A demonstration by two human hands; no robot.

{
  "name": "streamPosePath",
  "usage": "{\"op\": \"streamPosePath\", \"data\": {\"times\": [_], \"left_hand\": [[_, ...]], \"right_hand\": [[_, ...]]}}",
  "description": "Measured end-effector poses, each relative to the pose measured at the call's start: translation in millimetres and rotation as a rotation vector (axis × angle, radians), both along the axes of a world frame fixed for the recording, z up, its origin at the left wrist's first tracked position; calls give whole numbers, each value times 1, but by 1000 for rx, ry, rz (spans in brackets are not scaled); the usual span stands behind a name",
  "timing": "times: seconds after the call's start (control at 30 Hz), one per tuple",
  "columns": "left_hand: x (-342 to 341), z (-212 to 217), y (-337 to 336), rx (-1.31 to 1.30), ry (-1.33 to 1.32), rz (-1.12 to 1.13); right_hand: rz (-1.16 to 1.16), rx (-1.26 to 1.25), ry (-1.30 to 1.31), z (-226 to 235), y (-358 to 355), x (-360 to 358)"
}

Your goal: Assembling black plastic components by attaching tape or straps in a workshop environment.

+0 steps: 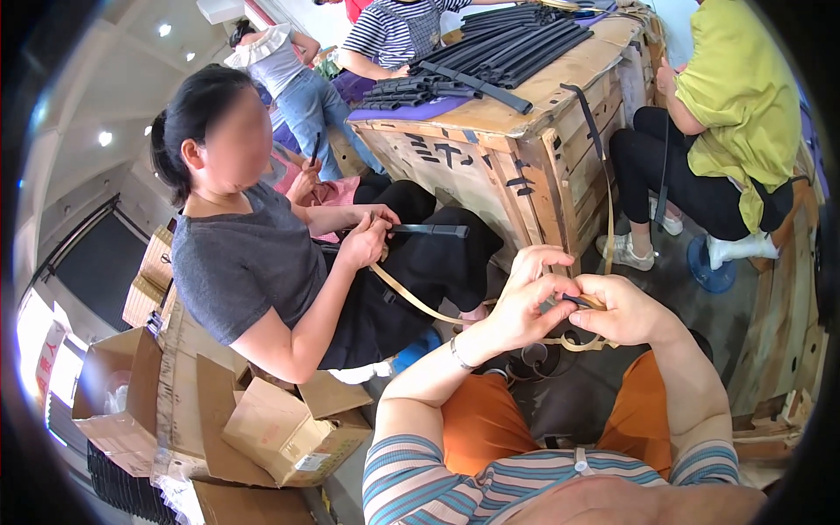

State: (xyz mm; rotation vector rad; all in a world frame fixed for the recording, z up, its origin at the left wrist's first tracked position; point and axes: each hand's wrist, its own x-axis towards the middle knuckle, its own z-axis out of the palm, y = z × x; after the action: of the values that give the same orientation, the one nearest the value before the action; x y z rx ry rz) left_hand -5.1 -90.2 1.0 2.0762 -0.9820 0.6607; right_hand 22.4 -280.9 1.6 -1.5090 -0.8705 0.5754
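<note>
My left hand (pixel 532 304) and my right hand (pixel 623 312) meet above my lap. Between their fingertips is the short visible part of a narrow dark strip (pixel 575 300). My left thumb and forefinger pinch close to its end, with the other fingers raised. The right thumb and forefinger close round the strip, where a tan edge also shows. Below both hands loops a tan strap (pixel 584 345); whether it joins the dark strip is hidden by my fingers. To my left, a co-worker's hands (pixel 367 236) hold a black tube-like strip (pixel 430 230) with a tan strap hanging from it.
Ahead, a large wooden crate (pixel 455 171) bears piled black strips (pixel 516 52). A person in yellow-green (pixel 744 114) sits at the right, near a blue stool (pixel 710 264). Opened cardboard boxes (pixel 276 429) stand at the lower left. Wooden boards (pixel 752 350) line the right side.
</note>
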Motion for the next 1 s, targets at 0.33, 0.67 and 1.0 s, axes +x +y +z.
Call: {"op": "streamPosePath", "data": {"times": [0.33, 0.67, 1.0], "left_hand": [[-8, 15, 0, 161, -191, -39], [-8, 14, 2, 187, -216, -82], [-43, 106, -6, -299, -121, -669]], "right_hand": [[194, 41, 195, 5, -2, -1], [160, 145, 51, -8, 3, -2], [-78, -5, 234, 8, 2, 2]]}}
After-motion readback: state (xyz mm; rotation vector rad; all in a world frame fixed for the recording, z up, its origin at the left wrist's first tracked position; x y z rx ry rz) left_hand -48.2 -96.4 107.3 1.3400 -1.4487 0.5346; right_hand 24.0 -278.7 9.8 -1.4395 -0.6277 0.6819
